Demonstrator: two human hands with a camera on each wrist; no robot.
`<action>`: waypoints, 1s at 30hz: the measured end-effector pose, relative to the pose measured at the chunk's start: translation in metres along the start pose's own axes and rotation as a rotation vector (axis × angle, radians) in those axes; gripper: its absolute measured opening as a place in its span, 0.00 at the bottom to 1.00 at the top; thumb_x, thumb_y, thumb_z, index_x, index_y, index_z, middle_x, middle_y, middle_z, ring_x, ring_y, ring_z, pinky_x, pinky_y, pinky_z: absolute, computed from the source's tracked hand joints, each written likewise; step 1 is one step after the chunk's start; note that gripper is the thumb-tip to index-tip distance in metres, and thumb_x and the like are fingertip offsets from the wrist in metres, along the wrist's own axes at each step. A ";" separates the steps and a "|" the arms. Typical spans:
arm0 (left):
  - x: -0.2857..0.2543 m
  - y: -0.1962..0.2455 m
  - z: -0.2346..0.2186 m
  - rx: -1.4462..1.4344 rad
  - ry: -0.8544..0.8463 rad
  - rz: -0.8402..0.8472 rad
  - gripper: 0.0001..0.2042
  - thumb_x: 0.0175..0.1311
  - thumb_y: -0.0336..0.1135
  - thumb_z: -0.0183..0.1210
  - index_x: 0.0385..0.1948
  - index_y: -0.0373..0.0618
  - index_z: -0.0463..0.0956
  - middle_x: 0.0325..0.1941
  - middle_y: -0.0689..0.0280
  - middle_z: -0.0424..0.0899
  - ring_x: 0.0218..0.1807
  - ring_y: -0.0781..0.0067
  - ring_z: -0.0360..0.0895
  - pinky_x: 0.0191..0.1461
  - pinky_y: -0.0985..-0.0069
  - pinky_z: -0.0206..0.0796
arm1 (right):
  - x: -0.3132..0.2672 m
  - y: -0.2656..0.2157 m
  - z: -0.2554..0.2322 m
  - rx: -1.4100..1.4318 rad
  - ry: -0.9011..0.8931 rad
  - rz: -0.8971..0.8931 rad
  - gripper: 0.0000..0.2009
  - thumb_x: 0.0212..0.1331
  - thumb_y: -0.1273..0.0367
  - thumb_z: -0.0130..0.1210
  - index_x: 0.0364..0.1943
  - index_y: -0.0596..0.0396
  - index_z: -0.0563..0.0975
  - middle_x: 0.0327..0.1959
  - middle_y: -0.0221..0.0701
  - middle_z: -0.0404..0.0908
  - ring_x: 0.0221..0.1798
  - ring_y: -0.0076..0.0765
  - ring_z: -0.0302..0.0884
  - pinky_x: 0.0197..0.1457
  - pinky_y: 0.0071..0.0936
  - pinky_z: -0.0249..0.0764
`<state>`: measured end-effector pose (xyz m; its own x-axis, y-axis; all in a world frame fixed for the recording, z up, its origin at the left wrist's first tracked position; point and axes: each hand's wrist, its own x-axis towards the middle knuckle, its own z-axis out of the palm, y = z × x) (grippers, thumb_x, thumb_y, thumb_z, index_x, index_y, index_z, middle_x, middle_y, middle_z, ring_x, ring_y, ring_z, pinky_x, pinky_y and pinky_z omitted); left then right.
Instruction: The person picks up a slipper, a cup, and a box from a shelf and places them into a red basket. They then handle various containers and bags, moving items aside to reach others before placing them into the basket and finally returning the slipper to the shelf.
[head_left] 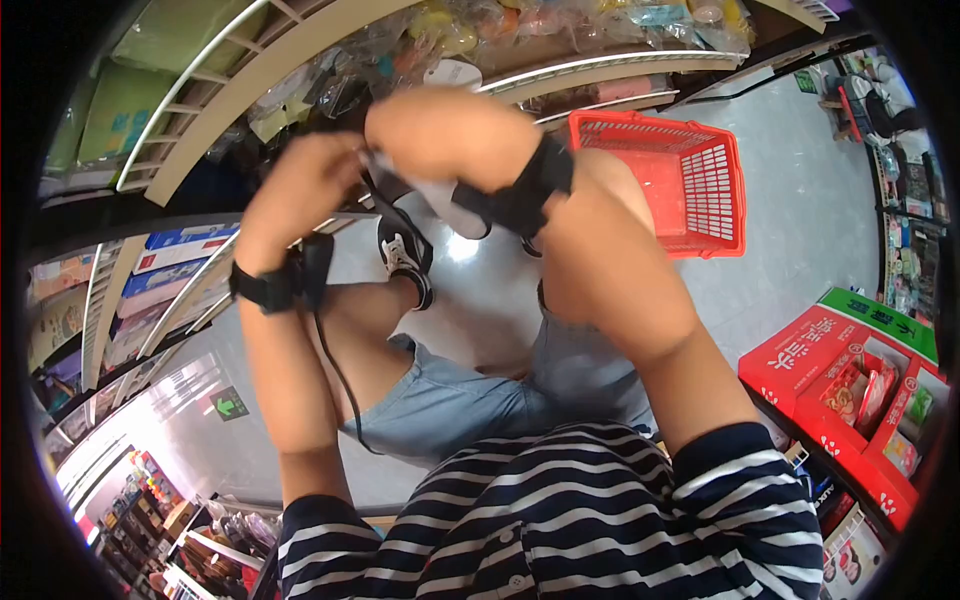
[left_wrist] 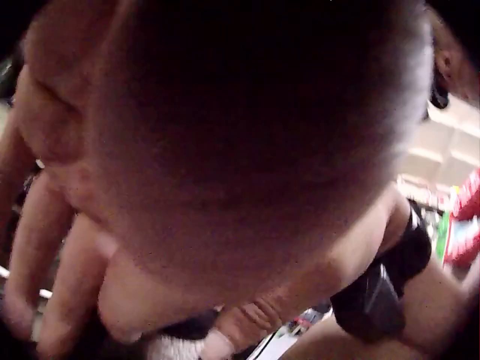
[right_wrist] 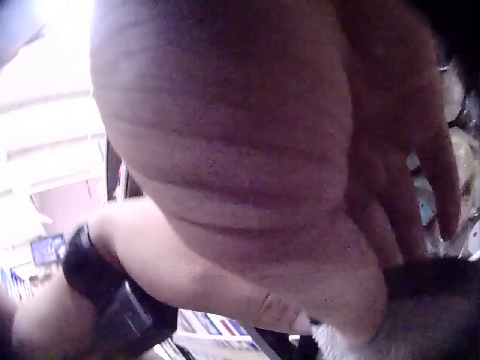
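Both hands meet over the person's lap, by the shelf edge. A grey and black soft item (head_left: 437,197), fuzzy in the right wrist view (right_wrist: 356,339), hangs between them; its exact kind cannot be told. My left hand (head_left: 305,185) pinches its left side with curled fingers. Blurred and palm down, my right hand (head_left: 450,130) grips its upper right part. The left palm (left_wrist: 247,165) fills most of the left wrist view, with a bit of the fuzzy item (left_wrist: 176,349) under the thumb. In the right wrist view, the right hand (right_wrist: 247,150) hides much of the item.
A red basket (head_left: 715,190) stands on the grey floor (head_left: 790,215) to the right. Shelves with plastic-wrapped goods (head_left: 520,25) run across the front, and boxed goods (head_left: 165,260) fill the left rack. Red snack boxes (head_left: 830,375) stand at the right. A black shoe (head_left: 403,255) is below the hands.
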<state>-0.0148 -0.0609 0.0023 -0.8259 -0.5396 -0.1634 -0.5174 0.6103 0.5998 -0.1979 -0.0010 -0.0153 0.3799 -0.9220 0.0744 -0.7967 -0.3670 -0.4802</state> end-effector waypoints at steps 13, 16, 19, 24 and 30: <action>0.014 -0.089 -0.011 -1.155 0.686 -0.430 0.27 0.64 0.50 0.56 0.57 0.38 0.66 0.59 0.55 0.70 0.58 0.61 0.70 0.58 0.57 0.63 | 0.047 0.033 0.015 0.221 0.068 0.403 0.18 0.48 0.66 0.48 0.41 0.61 0.81 0.45 0.47 0.81 0.47 0.53 0.79 0.50 0.47 0.72; 0.026 -0.094 -0.012 -1.402 0.685 -0.586 0.31 0.64 0.56 0.51 0.58 0.37 0.65 0.60 0.53 0.70 0.62 0.57 0.66 0.63 0.47 0.58 | 0.064 0.027 0.037 0.430 0.074 0.398 0.32 0.47 0.44 0.52 0.45 0.56 0.81 0.50 0.45 0.79 0.54 0.51 0.76 0.57 0.40 0.70; 0.037 -0.120 -0.029 -1.603 0.473 -0.590 0.27 0.65 0.49 0.52 0.57 0.36 0.65 0.60 0.53 0.70 0.62 0.58 0.66 0.65 0.52 0.60 | 0.076 0.012 0.045 0.579 0.200 0.450 0.44 0.43 0.30 0.47 0.51 0.57 0.78 0.57 0.45 0.75 0.60 0.49 0.71 0.63 0.37 0.66; 0.051 -0.176 -0.049 -1.181 0.365 -0.271 0.18 0.66 0.39 0.51 0.54 0.38 0.68 0.54 0.57 0.76 0.56 0.64 0.73 0.64 0.69 0.62 | 0.108 0.006 0.052 1.011 0.389 0.521 0.42 0.44 0.32 0.50 0.52 0.55 0.77 0.58 0.45 0.74 0.62 0.49 0.70 0.64 0.36 0.65; 0.067 -0.086 -0.023 -1.374 0.594 -0.440 0.19 0.60 0.44 0.54 0.48 0.41 0.73 0.51 0.57 0.79 0.54 0.61 0.75 0.62 0.63 0.63 | 0.148 0.014 0.059 1.349 0.536 0.521 0.36 0.45 0.39 0.58 0.51 0.53 0.78 0.56 0.44 0.76 0.60 0.46 0.72 0.61 0.34 0.68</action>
<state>-0.0207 -0.1629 -0.0422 -0.2951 -0.8725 -0.3896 0.1827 -0.4517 0.8733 -0.1249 -0.1355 -0.0631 -0.2391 -0.9515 -0.1935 0.3320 0.1072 -0.9372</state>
